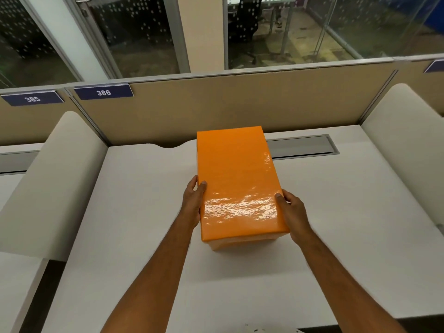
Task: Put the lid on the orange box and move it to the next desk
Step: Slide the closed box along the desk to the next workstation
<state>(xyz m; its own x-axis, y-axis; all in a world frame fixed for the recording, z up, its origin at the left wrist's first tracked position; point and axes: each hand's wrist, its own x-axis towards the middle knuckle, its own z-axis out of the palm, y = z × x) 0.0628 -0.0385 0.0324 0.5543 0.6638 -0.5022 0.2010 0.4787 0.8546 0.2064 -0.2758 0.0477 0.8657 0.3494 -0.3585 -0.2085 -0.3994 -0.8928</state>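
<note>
I see my left grip [192, 203] and right grip [292, 212] clasping the long sides of the orange box [236, 181] between them, its lid [240, 188] on, contents hidden, over the white worktop [144, 212].

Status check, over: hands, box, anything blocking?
Left hand, right hand gripping lidded orange box at its sides. Box over desk 386. Nothing in the way.

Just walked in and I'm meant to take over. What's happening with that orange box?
A person grips the orange box with both hands, left hand and right hand on its long sides. The lid is already on. The box is at the white desk labelled 386, not yet moved.
</note>
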